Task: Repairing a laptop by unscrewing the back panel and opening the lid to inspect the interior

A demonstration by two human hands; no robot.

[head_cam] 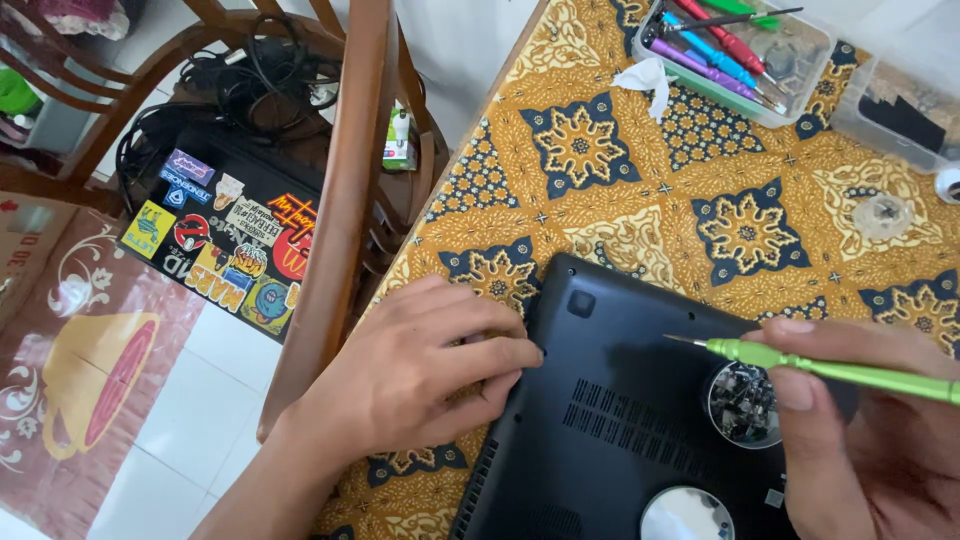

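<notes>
A black laptop [620, 420] lies bottom side up on a table covered with a yellow and blue patterned cloth [600, 190]. My left hand [420, 370] rests on the cloth, fingertips touching the laptop's left edge. My right hand [860, 430] holds a green screwdriver [830, 368], its tip pointing left just above the laptop's back. Two small round dishes stand on the laptop: one with tiny parts [745, 403] beside my right thumb, and a shiny one [685, 512] nearer to me.
A clear tray of coloured screwdrivers [735, 55] stands at the table's far side, a crumpled tissue [645, 78] beside it. Another clear box [905, 110] sits far right. A wooden chair [340, 200] left of the table holds a sticker-covered laptop [225, 240] and cables.
</notes>
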